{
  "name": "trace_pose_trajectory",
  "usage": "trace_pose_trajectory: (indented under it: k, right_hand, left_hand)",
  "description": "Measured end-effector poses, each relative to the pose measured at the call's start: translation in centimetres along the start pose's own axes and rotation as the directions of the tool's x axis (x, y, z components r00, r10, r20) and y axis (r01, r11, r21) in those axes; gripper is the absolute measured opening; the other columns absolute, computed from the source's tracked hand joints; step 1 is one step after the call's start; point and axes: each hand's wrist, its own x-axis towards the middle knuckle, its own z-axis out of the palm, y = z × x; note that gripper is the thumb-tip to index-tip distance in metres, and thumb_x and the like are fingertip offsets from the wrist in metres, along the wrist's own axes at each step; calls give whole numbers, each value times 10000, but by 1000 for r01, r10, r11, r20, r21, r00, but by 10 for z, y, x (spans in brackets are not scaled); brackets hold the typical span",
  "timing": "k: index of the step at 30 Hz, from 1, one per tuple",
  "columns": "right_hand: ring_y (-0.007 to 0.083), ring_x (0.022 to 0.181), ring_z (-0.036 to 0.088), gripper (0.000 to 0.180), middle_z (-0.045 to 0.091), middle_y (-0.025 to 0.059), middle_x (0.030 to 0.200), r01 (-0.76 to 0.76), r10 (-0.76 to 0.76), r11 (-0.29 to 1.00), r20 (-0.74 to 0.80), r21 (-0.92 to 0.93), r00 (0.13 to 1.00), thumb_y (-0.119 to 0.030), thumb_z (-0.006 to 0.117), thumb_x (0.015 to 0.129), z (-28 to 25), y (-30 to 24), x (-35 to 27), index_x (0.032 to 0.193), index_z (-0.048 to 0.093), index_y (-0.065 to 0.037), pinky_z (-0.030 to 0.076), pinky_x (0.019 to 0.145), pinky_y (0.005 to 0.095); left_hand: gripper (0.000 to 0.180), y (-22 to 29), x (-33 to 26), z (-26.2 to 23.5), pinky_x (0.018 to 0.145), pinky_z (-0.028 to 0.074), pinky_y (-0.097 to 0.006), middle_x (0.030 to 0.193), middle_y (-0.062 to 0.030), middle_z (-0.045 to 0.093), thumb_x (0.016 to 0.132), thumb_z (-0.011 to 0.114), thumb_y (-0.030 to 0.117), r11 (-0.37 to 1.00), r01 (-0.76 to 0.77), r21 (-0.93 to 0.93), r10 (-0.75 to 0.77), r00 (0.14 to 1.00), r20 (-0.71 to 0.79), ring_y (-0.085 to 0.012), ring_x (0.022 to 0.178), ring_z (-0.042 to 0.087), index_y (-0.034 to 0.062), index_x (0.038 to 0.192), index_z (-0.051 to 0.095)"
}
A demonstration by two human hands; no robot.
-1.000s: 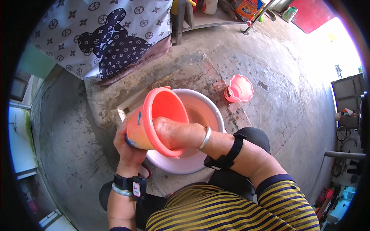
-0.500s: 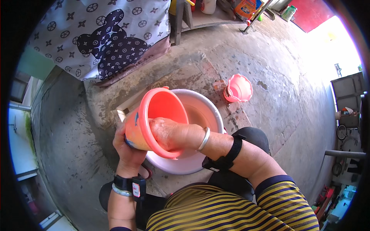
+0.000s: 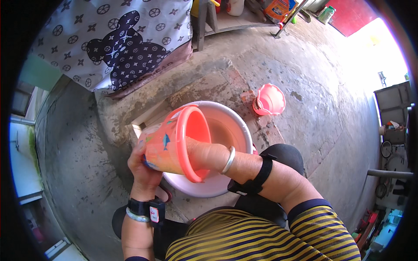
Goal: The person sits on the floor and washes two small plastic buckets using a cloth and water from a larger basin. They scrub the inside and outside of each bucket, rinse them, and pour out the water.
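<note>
An orange-pink bucket (image 3: 167,145) with a coloured picture on its side is tipped on its side above a pale basin (image 3: 242,126), its mouth facing right. My left hand (image 3: 143,167) grips the bucket's base end from the left and below. My right hand (image 3: 202,153) reaches through the mouth into the bucket; only the wrist and the back of the hand's near part show, and the fingers are hidden inside. The basin stands on the ground between my knees with liquid in it.
A small pink container with a wavy rim (image 3: 270,100) stands on the concrete floor beyond the basin, to the right. A patterned cloth (image 3: 126,48) hangs at the upper left. Beside it a low shelf (image 3: 244,24) holds packages.
The bucket has turned, so its mouth faces more to the right and more of its printed side shows. My right hand has gone deeper into it.
</note>
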Motion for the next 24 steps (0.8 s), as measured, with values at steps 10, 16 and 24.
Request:
trace_pose_trajectory:
  k: [10, 16, 24]
  right_hand:
    - [215, 947, 668, 180, 694, 57, 1051, 20, -20, 1000, 9, 6, 1000, -207, 636, 891, 2, 3, -4, 1049, 676, -131, 547, 812, 356]
    - [219, 941, 670, 176, 694, 59, 1047, 32, -32, 999, 9, -10, 999, -210, 635, 888, 6, 3, -4, 1041, 677, -135, 548, 805, 359]
    - [204, 949, 658, 150, 683, 35, 1044, 17, -17, 1000, 23, -23, 1000, -221, 627, 874, 6, 2, -1, 999, 668, -150, 545, 799, 366]
  left_hand:
    - [642, 1, -4, -3, 1133, 409, -427, 1397, -175, 585, 908, 570, 411, 1000, 19, -1, -19, 1000, 1, -296, 1290, 564, -33, 1369, 527]
    - [621, -7, -9, -5, 1127, 418, -417, 1366, -160, 606, 895, 611, 392, 981, 157, 115, -144, 983, -112, -281, 1278, 573, -11, 1362, 541]
    - [680, 3, -6, 3, 1129, 422, -423, 1379, -170, 592, 875, 617, 442, 1000, -13, 4, 13, 998, -54, -288, 1281, 574, -6, 1377, 522]
